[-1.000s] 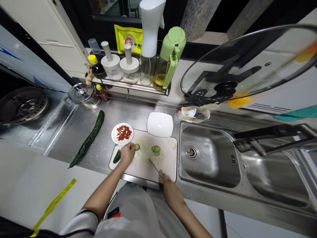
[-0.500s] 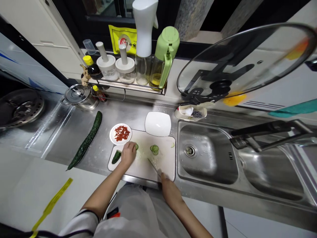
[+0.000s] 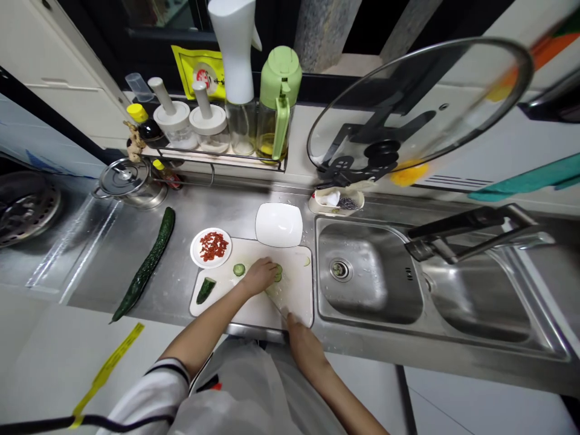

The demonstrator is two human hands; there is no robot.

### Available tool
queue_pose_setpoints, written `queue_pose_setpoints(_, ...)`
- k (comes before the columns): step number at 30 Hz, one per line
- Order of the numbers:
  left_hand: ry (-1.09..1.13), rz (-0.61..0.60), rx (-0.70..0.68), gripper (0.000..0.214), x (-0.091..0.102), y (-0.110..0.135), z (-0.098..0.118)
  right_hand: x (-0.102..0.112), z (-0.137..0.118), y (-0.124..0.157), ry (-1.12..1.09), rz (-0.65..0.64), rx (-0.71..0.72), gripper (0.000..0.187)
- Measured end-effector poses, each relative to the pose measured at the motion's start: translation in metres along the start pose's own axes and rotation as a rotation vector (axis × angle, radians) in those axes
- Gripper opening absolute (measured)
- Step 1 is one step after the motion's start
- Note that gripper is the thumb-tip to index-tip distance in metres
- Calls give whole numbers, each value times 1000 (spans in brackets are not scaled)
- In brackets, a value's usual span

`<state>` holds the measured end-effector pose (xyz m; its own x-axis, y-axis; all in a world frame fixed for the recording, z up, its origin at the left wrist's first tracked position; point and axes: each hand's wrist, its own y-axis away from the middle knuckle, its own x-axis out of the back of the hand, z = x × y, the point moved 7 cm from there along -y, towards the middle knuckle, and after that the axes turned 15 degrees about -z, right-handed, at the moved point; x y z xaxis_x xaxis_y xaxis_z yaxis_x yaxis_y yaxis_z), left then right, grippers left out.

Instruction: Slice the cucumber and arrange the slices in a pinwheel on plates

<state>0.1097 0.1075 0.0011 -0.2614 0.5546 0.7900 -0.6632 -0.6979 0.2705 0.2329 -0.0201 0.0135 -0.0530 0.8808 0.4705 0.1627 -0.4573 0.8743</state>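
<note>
My left hand (image 3: pixel 261 276) is over the middle of the white cutting board (image 3: pixel 247 311), its fingers bent and closed on the edge of a small pile of cucumber slices (image 3: pixel 278 273). My right hand (image 3: pixel 304 343) grips a knife (image 3: pixel 276 304) by its handle at the board's front edge; the blade points up and left, close below the slices. A single cucumber slice (image 3: pixel 238 270) lies left of my left hand. Farther left on the board rests a cut cucumber piece (image 3: pixel 206 290). One thin sliver (image 3: pixel 307 261) sits near the board's right edge.
A white plate of chopped red pieces (image 3: pixel 214 248) overlaps the board's back left corner. Behind it stands a white dish (image 3: pixel 279 225). A whole cucumber (image 3: pixel 145 269) lies left. To the right is a double sink (image 3: pixel 371 314) with a faucet (image 3: pixel 471 232). Bottles line the rack (image 3: pixel 217 157).
My left hand has moved right, from beside the single slice to the pile of slices. The knife stays in my right hand, nearly in place. The whole view has shifted slightly.
</note>
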Motion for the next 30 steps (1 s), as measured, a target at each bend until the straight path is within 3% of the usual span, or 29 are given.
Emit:
queue_pose_setpoints(5,-84,-29,-11,12,-6,-3,-2,1,-1,3,25,4,8,50)
queue_pose_setpoints(11,11,-4,12,16,-7,-3,-5,-1,1,0,16,12,21,51)
queue_pose_setpoints(14,102,100,99,16,-7,0,-16,-2,2,-1,10,11,31,51)
queue_pose_setpoints(18,157,201,278,31,-10,3,-32,-1,1,-1,0,0,41,51)
queue_pose_setpoints(30,315,130,378,18,-2,-2,-27,0,1,0,4,-17,29,53)
